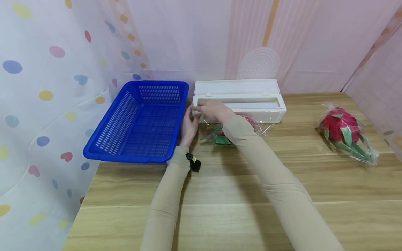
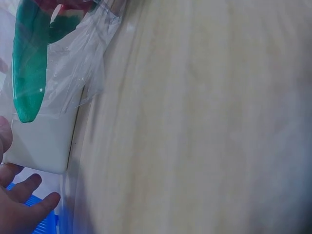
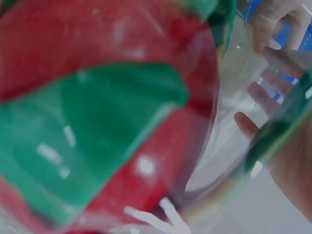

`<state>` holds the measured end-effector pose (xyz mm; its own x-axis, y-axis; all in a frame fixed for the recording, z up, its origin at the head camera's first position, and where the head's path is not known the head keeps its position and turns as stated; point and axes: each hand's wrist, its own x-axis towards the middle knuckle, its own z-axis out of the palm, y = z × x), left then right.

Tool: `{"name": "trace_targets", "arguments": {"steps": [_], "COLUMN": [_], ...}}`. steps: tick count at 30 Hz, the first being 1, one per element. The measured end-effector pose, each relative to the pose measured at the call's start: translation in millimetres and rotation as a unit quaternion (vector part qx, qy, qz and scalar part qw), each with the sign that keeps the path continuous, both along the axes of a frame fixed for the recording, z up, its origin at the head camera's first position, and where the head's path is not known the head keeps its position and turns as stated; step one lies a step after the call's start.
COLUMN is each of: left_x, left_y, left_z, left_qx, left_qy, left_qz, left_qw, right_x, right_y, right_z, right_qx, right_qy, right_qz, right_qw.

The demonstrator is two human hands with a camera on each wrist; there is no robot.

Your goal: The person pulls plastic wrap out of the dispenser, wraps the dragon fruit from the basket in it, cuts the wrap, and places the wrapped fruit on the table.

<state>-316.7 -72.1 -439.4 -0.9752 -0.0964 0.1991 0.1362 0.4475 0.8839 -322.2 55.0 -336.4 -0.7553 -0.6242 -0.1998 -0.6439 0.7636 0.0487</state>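
while both hands meet at the white cling film dispenser (image 1: 240,101), right hand (image 1: 213,111) seems to pinch film over the wrapped dragon fruit (image 1: 226,134) on the tabletop (image 1: 282,184); left hand (image 1: 189,127) rests relaxed beside it. wrapping seems underway; tearing film likely follows.

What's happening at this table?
A person in beige sleeves works at a wooden table. Both hands are at the left end of an open white box: the right hand reaches across a dragon fruit partly covered in clear film just in front of the box, and the left hand is beside it. An empty blue basket sits to the left, and a second wrapped dragon fruit lies off to the right.
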Motion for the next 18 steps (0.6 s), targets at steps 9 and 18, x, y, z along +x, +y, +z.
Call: {"name": "trace_targets", "arguments": {"steps": [9,18], "left_x": [-0.1,-0.1], "left_y": [-3.4,-2.2], "left_z": [2.5,4.2], "left_qx": [-0.021,-0.023], "left_qy": [0.007,0.001], "left_qz": [0.002,-0.002], "left_qw": [0.9998,0.9997], "right_x": [-1.6,-1.9], "right_y": [-0.7,7.6], "right_z": [-1.5,1.7], "right_qx": [-0.014,-0.010], "right_qy": [-0.042,-0.087], "right_qz": [-0.032,-0.063], "right_qw": [0.999,0.994]}}
